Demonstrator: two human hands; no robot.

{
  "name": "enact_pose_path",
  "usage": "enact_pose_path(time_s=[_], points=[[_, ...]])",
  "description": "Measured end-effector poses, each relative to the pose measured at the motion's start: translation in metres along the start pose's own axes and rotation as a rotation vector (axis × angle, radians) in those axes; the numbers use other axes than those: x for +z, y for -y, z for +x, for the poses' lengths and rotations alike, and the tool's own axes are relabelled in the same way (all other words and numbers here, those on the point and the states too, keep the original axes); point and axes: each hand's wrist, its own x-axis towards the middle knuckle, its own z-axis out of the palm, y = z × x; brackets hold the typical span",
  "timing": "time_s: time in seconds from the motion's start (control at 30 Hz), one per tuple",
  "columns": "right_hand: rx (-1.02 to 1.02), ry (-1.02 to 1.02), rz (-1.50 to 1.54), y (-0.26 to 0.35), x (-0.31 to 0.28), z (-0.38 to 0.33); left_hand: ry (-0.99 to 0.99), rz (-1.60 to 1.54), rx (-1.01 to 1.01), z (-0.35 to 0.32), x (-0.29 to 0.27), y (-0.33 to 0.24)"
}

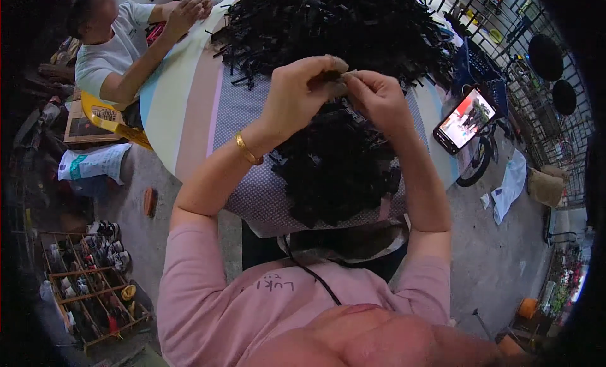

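My left hand [295,92] and my right hand [382,103] meet over the table, fingertips pinched together. Whatever sits between them is small and mostly hidden by the fingers; a dark bit shows under the curled left fingers. Beyond my hands a large heap of black strip-like pieces [341,29] covers the far part of the table. Below them, between my forearms, lies a smaller pile of similar black pieces [334,168]. Both piles rest on a striped and patterned tablecloth [246,111].
Right of my right forearm is a phone [466,120] with its screen lit, near a dark blue basket [480,67]. Another person [117,48] sits at the far left, hands at the table edge, by a yellow chair [107,120]. A shoe rack [88,285] stands lower left.
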Motion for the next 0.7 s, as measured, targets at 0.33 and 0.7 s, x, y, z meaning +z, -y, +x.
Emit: enact_pose_path(time_s=[0.33, 0.7], points=[[-0.179, 0.09, -0.32, 0.014, -0.012, -0.004, 0.136, 0.137, -0.071, -0.002, 0.0, -0.01], [-0.207, 0.204, 0.115, 0.019, -0.021, -0.006, 0.515, -1.051, -0.437, 0.004, -0.009, 0.012]])
